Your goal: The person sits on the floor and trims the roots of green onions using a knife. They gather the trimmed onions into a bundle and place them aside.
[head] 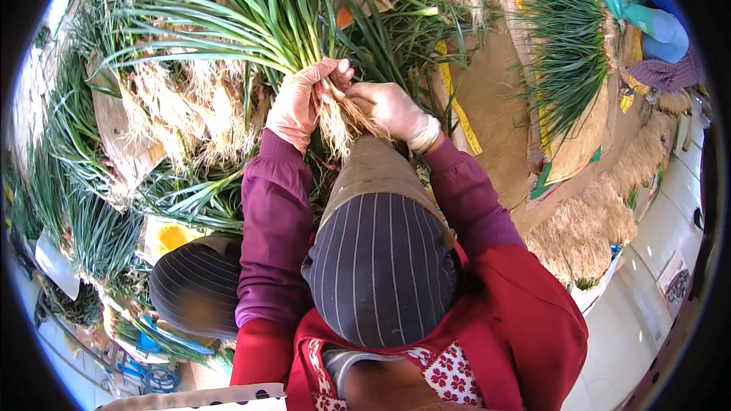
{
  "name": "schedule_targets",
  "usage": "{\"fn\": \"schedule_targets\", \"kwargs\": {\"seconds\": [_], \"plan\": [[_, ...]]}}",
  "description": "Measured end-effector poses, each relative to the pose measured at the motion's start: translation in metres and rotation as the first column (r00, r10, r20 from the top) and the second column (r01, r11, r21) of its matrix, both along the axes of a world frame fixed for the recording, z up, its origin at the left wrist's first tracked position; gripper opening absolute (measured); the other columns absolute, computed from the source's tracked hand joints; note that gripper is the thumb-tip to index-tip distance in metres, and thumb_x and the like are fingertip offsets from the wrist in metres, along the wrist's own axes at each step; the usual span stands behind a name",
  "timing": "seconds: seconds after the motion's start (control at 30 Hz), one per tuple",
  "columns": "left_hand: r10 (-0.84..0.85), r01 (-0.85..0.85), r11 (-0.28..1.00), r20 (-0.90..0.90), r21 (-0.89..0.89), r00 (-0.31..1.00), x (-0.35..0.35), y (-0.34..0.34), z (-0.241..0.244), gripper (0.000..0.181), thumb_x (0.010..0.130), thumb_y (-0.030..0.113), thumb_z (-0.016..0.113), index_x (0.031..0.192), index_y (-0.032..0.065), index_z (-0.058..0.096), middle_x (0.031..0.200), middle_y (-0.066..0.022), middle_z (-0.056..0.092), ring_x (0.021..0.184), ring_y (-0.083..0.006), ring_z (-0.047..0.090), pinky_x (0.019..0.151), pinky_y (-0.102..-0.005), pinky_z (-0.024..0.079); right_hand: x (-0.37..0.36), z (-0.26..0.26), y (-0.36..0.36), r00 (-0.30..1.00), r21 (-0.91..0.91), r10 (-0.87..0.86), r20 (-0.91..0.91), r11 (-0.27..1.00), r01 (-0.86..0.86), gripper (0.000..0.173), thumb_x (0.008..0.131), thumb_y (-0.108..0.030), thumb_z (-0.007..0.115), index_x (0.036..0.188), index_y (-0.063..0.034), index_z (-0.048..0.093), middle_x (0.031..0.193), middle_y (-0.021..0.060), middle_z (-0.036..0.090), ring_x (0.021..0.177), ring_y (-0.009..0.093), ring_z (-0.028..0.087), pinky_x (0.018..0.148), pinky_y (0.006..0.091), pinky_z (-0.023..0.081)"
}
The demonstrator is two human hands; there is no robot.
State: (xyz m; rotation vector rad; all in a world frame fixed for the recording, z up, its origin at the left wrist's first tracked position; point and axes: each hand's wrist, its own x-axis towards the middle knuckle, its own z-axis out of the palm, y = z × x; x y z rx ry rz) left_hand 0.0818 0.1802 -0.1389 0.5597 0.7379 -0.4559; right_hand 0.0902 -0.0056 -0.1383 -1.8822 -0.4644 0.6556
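Note:
My left hand [300, 100], in a thin translucent glove, grips a bunch of long green allium plants [285, 40] near their reddish-white bases. The leaves fan up and to the left, and pale stringy roots [337, 125] hang below the fist. Close beside it on the right, my right hand [388, 108], also gloved, has its fingers curled at the stems and roots of the same bunch. Its fingertips are partly hidden, so I cannot tell how firmly they hold. Both hands are above my raised knee.
Piles of similar plants with exposed roots [200, 108] lie at the left. A fanned bundle [571, 57] lies on brown board at the right, near another person's teal-gloved hand [622, 8]. Lower right is a long row of root ends [582, 228], beside a tiled floor [617, 319].

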Motion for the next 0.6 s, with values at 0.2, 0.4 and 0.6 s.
{"fn": "schedule_targets", "kwargs": {"seconds": [0.2, 0.4, 0.6], "plan": [[-0.033, 0.032, 0.998, 0.031, 0.049, 0.999, -0.012, -0.008, 0.005, 0.016, 0.087, 0.011, 0.058, 0.097, -0.0019, 0.057, 0.082, -0.0089, 0.062, 0.069, -0.0163, 0.06, 0.069, -0.0294, 0.053, 0.031, -0.038, 0.023, 0.493, 0.423, 0.16, -0.855, 0.764, 0.487, 0.039, 0.097, -0.037, 0.048, 0.11, -0.0007, 0.055, 0.087, 0.0047, 0.063, 0.078, 0.015, 0.06, 0.077, 0.0312, 0.049], [0.082, -0.05, 0.926, -0.068, 0.375, 0.994, -0.009, -0.028, -0.005, 0.01, 0.084, 0.008, 0.064, 0.088, -0.0021, 0.064, 0.074, -0.01, 0.065, 0.048, -0.013, 0.055, 0.046, -0.0226, 0.048, 0.06, -0.068, 0.064, 0.676, 0.167, -0.428, -0.6, 0.76, 0.629, 0.021, 0.091, -0.02, 0.061, 0.1, -0.0015, 0.062, 0.086, -0.0013, 0.061, 0.077, 0.009, 0.053, 0.074, 0.0243, 0.043], [0.135, -0.081, 0.866, -0.074, 0.493, 0.988, -0.006, -0.036, -0.016, 0.011, 0.083, 0.008, 0.065, 0.085, -0.0029, 0.065, 0.07, -0.0074, 0.062, 0.048, -0.0119, 0.052, 0.044, -0.0219, 0.043, 0.052, -0.075, 0.06, 0.608, 0.064, -0.599, -0.521, 0.683, 0.728, 0.032, 0.093, -0.026, 0.056, 0.081, 0.0035, 0.058, 0.065, 0.0123, 0.058, 0.057, 0.019, 0.051, 0.056, 0.0339, 0.041]]}}
